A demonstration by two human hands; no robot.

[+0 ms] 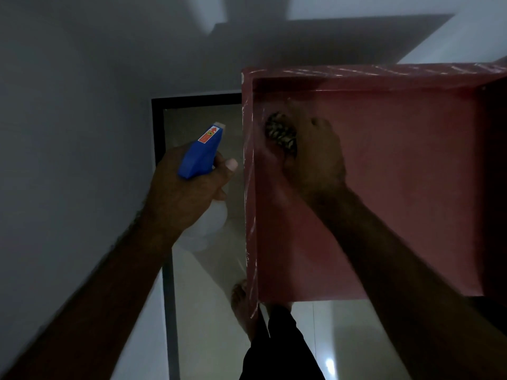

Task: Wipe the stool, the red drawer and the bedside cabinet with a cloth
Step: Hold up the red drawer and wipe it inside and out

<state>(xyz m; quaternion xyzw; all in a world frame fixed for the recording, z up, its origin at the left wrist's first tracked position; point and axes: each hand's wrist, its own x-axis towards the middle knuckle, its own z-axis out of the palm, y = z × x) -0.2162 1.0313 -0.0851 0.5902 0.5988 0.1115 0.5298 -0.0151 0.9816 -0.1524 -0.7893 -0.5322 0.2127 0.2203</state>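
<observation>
The red drawer fills the right half of the view, open side toward me, with torn clear film along its left edge. Inside it, near the left wall, my right hand grips a dark patterned cloth against the drawer's bottom panel; the hand is blurred. To the left of the drawer, my left hand holds a spray bottle with a blue trigger head and a whitish body, its nozzle pointing up and right. The stool and bedside cabinet are out of view.
A grey wall runs along the left. A black skirting strip borders the pale glossy tiled floor. My bare foot and dark trouser leg stand just below the drawer's lower left corner.
</observation>
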